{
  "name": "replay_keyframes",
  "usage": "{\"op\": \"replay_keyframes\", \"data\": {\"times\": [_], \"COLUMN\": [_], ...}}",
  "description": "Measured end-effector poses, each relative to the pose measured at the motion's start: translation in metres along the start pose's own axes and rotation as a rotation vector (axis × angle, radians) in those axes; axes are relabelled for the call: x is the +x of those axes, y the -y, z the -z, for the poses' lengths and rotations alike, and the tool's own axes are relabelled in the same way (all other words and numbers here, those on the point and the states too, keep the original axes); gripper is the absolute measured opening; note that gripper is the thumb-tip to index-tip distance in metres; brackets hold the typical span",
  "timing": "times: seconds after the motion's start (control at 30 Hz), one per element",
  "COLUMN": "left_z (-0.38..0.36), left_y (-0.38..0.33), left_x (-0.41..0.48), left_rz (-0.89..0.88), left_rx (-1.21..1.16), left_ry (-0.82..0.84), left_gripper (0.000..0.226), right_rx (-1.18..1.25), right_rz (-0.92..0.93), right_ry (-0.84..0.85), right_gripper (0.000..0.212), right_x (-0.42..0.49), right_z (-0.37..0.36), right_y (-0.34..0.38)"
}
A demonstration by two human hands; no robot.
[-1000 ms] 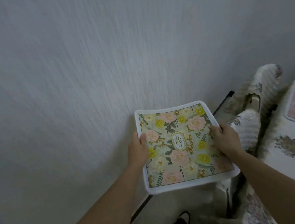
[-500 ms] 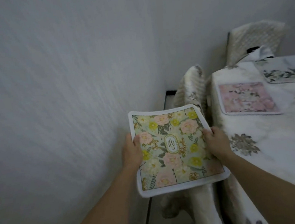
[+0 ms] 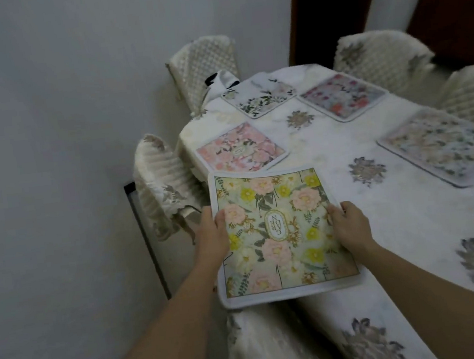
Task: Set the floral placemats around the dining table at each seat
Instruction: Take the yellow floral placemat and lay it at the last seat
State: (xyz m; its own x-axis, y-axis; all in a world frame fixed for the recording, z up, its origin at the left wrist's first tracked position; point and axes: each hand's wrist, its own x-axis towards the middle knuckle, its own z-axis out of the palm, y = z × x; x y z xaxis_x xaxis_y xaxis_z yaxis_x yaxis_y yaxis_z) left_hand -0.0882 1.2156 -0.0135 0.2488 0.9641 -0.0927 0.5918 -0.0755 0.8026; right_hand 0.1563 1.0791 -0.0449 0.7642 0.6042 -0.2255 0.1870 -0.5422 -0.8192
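I hold a green and yellow floral placemat (image 3: pixel 277 233) with a white border over the near left edge of the dining table (image 3: pixel 411 218). My left hand (image 3: pixel 212 235) grips its left edge, thumb on top. My right hand (image 3: pixel 350 225) grips its right edge the same way. Several other floral placemats lie on the white flowered tablecloth: a pink one (image 3: pixel 241 149) just beyond the held mat, a white one (image 3: pixel 261 96) at the far end, a red and grey one (image 3: pixel 341 96) and a pale one (image 3: pixel 438 144) on the right side.
Covered chairs stand round the table: one at the left side (image 3: pixel 162 182), one at the far end (image 3: pixel 202 65), two on the right (image 3: pixel 378 60). A grey wall (image 3: pixel 51 171) runs close along the left. A dark door (image 3: pixel 328 6) is behind the table.
My view has swung from the wall to the table. Both hands have carried the green placemat rightward, from beside the wall to over the table's near left edge.
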Motion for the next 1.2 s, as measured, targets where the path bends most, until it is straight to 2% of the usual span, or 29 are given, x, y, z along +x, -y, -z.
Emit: {"op": "replay_keyframes", "data": {"times": [0.4, 0.63, 0.83, 1.2], "left_z": [-0.128, -0.186, -0.213, -0.248], "left_y": [-0.050, -0.045, -0.035, -0.015], "left_x": [0.087, 0.094, 0.093, 0.114], "left_rz": [-0.328, -0.315, -0.369, -0.452], "left_rx": [0.120, 0.117, 0.172, 0.255], "left_ry": [0.525, 0.746, 0.847, 0.911], "left_gripper": [0.032, 0.028, 0.027, 0.033], "right_rx": [0.108, 0.169, 0.229, 0.193], "right_rz": [-0.354, -0.517, -0.639, -0.733], "right_ry": [-0.475, -0.621, -0.706, -0.708], "right_gripper": [0.037, 0.034, 0.036, 0.035], "right_x": [-0.021, -0.050, -0.067, -0.061], "right_z": [0.040, 0.034, 0.006, -0.019], "right_y": [-0.066, -0.096, -0.119, -0.139]}}
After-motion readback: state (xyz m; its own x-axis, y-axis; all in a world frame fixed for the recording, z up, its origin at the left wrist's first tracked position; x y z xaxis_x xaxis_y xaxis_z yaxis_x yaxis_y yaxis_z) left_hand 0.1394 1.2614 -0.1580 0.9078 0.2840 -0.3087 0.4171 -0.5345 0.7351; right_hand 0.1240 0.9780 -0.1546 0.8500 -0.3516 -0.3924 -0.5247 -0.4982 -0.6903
